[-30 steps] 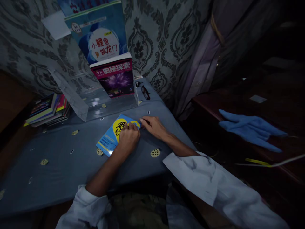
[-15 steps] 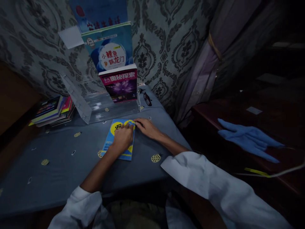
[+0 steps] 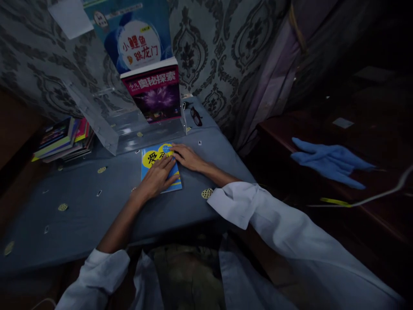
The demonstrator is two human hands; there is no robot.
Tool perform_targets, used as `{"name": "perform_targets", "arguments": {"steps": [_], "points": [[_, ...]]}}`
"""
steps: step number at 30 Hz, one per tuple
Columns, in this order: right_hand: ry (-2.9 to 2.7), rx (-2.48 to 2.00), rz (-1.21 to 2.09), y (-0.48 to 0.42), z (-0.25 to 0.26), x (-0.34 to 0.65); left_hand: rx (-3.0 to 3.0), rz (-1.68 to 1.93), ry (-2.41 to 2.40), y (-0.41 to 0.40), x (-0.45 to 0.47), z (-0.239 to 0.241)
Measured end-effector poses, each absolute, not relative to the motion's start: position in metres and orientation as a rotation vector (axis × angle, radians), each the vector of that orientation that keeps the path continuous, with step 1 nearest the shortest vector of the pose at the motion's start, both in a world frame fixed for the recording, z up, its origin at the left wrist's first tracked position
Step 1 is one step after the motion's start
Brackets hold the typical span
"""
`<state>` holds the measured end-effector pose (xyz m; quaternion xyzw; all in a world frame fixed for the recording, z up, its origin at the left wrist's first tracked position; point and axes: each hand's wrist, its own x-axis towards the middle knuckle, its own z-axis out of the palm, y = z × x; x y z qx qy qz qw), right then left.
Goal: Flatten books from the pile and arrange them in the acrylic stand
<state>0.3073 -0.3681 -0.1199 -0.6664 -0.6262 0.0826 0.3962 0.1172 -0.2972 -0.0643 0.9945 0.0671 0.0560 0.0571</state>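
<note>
A blue book (image 3: 178,183) with a yellow heart shape and black characters on its cover lies flat on the table in front of me. My left hand (image 3: 158,175) rests across the middle of the cover, fingers stretched out and thumb apart. From the right, my right hand (image 3: 187,157) reaches the book's upper right edge. Its fingers are extended and touch the cover close to the left fingertips. Part of the cover is hidden beneath both hands.
Behind the book stands a clear acrylic rack (image 3: 111,140) holding a purple book (image 3: 158,101) and a blue-green book (image 3: 109,45). A book stack (image 3: 64,140) lies at left. Glasses (image 3: 196,116) rest near the table's right edge. Blue gloves (image 3: 329,161) lie on a dark red surface at right.
My left hand has flattened out over the cover, with its fingers now extended. The right hand has come further over the book's edge. The view has tilted down slightly.
</note>
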Motion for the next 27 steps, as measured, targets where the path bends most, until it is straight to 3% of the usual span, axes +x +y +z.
{"name": "perform_targets", "arguments": {"steps": [12, 27], "points": [[-1.648, -1.661, 0.266, -0.426, -0.114, 0.272, 3.026, 0.424, 0.042, -0.321, 0.071, -0.083], [-1.661, -1.633, 0.33, -0.45, -0.108, 0.265, 3.121, 0.433, 0.094, -0.33, 0.073, -0.084]]}}
